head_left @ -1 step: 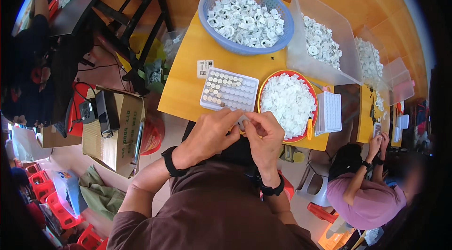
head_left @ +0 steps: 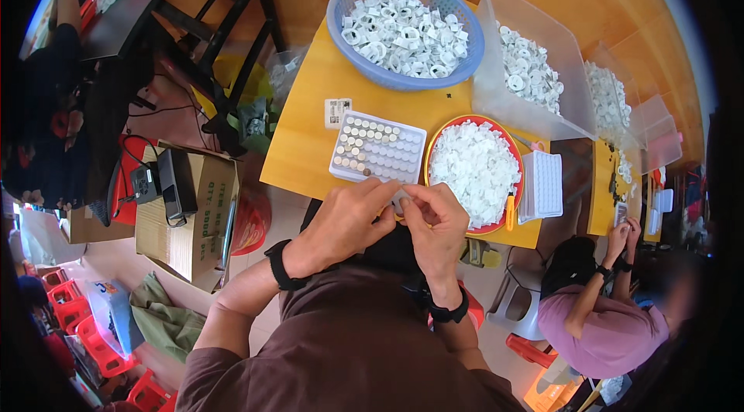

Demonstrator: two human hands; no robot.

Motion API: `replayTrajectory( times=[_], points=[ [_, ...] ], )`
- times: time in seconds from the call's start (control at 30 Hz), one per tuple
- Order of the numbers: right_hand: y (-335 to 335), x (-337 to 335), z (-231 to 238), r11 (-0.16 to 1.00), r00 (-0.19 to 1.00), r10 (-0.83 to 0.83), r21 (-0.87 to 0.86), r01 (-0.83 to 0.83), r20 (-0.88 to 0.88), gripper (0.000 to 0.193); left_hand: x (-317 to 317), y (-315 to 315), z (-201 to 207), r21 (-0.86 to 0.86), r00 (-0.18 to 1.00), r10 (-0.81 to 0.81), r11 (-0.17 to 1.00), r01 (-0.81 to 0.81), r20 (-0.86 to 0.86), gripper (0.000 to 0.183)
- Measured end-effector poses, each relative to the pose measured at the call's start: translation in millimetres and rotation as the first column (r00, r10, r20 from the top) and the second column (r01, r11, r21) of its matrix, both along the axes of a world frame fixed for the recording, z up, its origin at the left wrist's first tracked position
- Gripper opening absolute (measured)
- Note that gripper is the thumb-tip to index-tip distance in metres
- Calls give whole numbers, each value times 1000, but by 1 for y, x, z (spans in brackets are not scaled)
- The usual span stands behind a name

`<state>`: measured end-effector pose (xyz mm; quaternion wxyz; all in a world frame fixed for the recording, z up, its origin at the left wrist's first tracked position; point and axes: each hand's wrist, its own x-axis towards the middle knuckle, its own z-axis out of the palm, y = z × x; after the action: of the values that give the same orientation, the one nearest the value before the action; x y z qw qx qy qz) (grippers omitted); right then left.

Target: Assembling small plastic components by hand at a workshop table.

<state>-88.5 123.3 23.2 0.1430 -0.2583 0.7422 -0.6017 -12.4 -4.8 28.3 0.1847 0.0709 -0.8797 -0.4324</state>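
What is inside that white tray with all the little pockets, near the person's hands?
The white tray has small round metal-coloured pieces filling its upper-left pockets; the other pockets look empty. The left hand and right hand cover its near edge, so nothing there can be seen.

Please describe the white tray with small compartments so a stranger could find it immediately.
On the yellow table, look just beyond the person's two hands. The white compartment tray lies between a small label card and the red-rimmed bowl of white parts. Only it holds rows of small round metallic pieces.

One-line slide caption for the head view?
Both hands pinch a small white part beside a gridded tray.
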Motion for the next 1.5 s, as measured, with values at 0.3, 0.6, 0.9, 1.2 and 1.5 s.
replayTrajectory(
  times=[0.3,0.6,0.9,1.2,1.5],
  points=[
    [-1,4,-2,998,996,-36,-40,39,86,15,-1,-2,1,-127,998,-59,990,60,7,22],
    [-2,8,-6,990,975,-32,-129,61,221,16,2,-4,-7,-132,998,-44,991,38,-42,30],
    [-7,9,5,984,984,-16,-172,47,178,13,4,0,-10,660,993,76,751,1,-89,23],
    [-9,13,0,994,997,-24,-104,16,-74,13,7,0,-15,965,997,56,261,31,-47,17],
    [-6,14,-9,978,986,24,-206,10,163,12,9,5,-23,963,999,41,269,22,-34,19]
  ],
)
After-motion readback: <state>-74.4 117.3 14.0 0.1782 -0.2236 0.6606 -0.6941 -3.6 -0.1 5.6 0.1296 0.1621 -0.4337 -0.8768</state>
